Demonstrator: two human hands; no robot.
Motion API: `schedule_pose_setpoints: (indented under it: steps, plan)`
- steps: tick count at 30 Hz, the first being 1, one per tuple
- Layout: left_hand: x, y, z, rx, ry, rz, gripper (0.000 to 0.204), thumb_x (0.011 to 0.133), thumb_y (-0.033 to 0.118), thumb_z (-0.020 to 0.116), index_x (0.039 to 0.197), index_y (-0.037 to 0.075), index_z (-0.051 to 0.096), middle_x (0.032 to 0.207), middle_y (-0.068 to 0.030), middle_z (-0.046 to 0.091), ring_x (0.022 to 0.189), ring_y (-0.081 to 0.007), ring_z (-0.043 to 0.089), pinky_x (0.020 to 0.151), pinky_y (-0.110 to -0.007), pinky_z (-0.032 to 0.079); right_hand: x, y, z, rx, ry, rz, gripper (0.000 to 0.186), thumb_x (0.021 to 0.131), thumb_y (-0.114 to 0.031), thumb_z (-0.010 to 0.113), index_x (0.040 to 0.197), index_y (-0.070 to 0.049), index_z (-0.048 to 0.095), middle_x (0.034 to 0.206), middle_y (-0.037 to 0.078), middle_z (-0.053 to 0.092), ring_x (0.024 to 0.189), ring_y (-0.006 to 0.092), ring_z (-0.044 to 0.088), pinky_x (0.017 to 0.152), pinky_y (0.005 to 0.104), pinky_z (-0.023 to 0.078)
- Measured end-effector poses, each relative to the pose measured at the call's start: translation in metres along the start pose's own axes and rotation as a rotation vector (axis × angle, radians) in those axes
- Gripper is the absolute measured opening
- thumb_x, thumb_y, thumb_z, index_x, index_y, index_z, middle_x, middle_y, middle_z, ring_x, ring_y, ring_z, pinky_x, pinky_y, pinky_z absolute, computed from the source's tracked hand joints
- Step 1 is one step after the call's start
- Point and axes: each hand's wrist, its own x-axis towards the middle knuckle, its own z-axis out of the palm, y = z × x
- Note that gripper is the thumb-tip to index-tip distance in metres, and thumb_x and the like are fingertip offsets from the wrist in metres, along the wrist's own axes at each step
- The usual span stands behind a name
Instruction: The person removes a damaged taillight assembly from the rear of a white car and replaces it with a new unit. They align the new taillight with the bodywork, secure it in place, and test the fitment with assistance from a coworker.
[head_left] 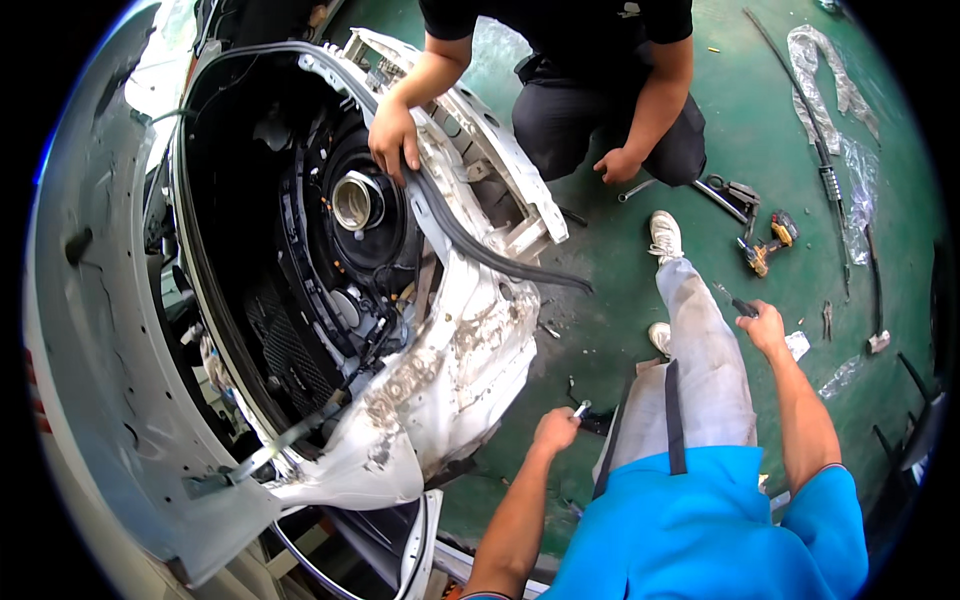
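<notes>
The slim hand tool [743, 307] has a black grip, the curved metal car body [470, 350] is white with brown mottling, the long rubber seal strip [490, 258] black, the painted floor [600, 340] green.

A person in a bright blue short-sleeved shirt [690, 530], its sleeve [828, 520] edged with thin dark trim, fills the frame's lower right, wearing pale grey, brown-smudged trousers [715, 380] crossed by a black strap [675, 420], and white shoes [665, 236].

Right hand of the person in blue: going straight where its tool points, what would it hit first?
The right hand would probably meet the person's own light trouser leg first, though depth is unclear.
</notes>
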Motion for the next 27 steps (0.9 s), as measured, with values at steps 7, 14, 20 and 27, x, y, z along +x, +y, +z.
schedule_pose_setpoints:
  steps: [7, 14, 20, 27]
  plan:
    - [-0.032, -0.031, 0.038, -0.554, 0.287, 0.008, 0.022, 0.096, 0.015, 0.063, 0.104, -0.004, 0.071, 0.085, -0.0097, 0.073, 0.077, -0.0164, 0.069, 0.074, -0.031, 0.054, -0.002, -0.009, 0.037, -0.248, 0.027, -0.196, 0.037, 0.075, -0.024, 0.075, 0.106, -0.005, 0.074, 0.101, 0.021, 0.072, 0.098, 0.0405, 0.068, 0.087, 0.0483, 0.054]
    - [0.01, 0.009, 0.132, -0.454, 0.42, 0.055, 0.019, 0.091, 0.016, 0.069, 0.103, 0.001, 0.074, 0.086, -0.0112, 0.074, 0.082, -0.0173, 0.07, 0.077, -0.033, 0.054, 0.013, -0.037, 0.08, -0.4, -0.005, -0.369, 0.032, 0.077, -0.023, 0.073, 0.105, -0.007, 0.072, 0.1, 0.019, 0.072, 0.097, 0.0396, 0.068, 0.085, 0.0488, 0.055]
    - [0.194, 0.042, 0.254, -0.964, 0.256, 0.063, 0.021, 0.094, 0.018, 0.065, 0.104, 0.0, 0.072, 0.093, -0.0127, 0.073, 0.085, -0.0204, 0.07, 0.078, -0.034, 0.054, 0.126, 0.023, 0.165, -0.366, -0.139, -0.434, 0.037, 0.076, -0.021, 0.071, 0.11, -0.006, 0.069, 0.098, 0.021, 0.072, 0.094, 0.0415, 0.068, 0.085, 0.0496, 0.054]
    - [0.369, 0.097, 0.336, -1.399, 0.134, -0.052, 0.017, 0.101, 0.018, 0.058, 0.109, 0.004, 0.063, 0.093, -0.0083, 0.072, 0.084, -0.0165, 0.068, 0.07, -0.031, 0.054, 0.276, 0.077, 0.218, -0.357, -0.261, -0.58, 0.043, 0.069, -0.018, 0.07, 0.108, 0.001, 0.071, 0.099, 0.026, 0.071, 0.097, 0.0441, 0.067, 0.088, 0.0477, 0.053]
